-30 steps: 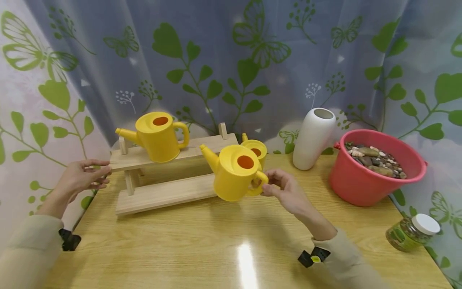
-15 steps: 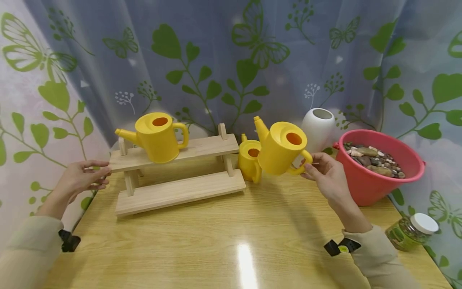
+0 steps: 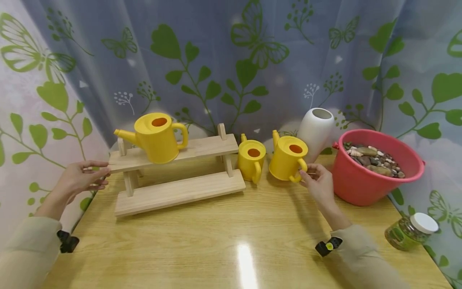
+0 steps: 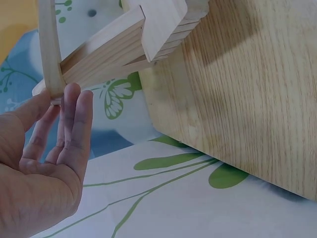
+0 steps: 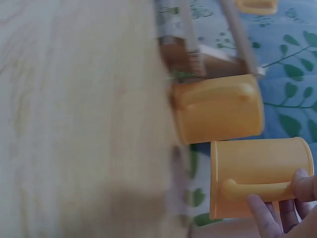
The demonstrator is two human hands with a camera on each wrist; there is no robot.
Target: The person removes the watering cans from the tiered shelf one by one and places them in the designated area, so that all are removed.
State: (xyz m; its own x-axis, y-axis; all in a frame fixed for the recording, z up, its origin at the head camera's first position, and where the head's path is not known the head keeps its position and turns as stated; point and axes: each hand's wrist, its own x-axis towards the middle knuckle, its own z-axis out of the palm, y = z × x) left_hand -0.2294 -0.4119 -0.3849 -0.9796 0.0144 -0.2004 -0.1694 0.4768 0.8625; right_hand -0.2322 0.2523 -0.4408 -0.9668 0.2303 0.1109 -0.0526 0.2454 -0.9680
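Note:
My right hand (image 3: 315, 181) pinches the handle of a yellow watering can (image 3: 287, 158) that is upright, low at the table (image 3: 223, 224), in front of a white vase (image 3: 317, 127). In the right wrist view my fingers (image 5: 270, 218) curl round that can's (image 5: 260, 173) handle. A smaller yellow can (image 3: 251, 161) stands just left of it. A third yellow can (image 3: 156, 136) sits on the top board of a wooden two-step rack (image 3: 180, 190). With straight fingers, my left hand (image 3: 84, 176) touches the rack's left end (image 4: 52, 64).
A red bucket (image 3: 361, 188) full of stones stands right of my right hand. A lidded glass jar (image 3: 411, 230) lies near the table's right edge. A leaf-print curtain (image 3: 231, 60) hangs close behind and at both sides.
My right hand has carried the yellow can from in front of the rack to the right and lowered it beside the smaller can. The left hand has stayed at the rack's end.

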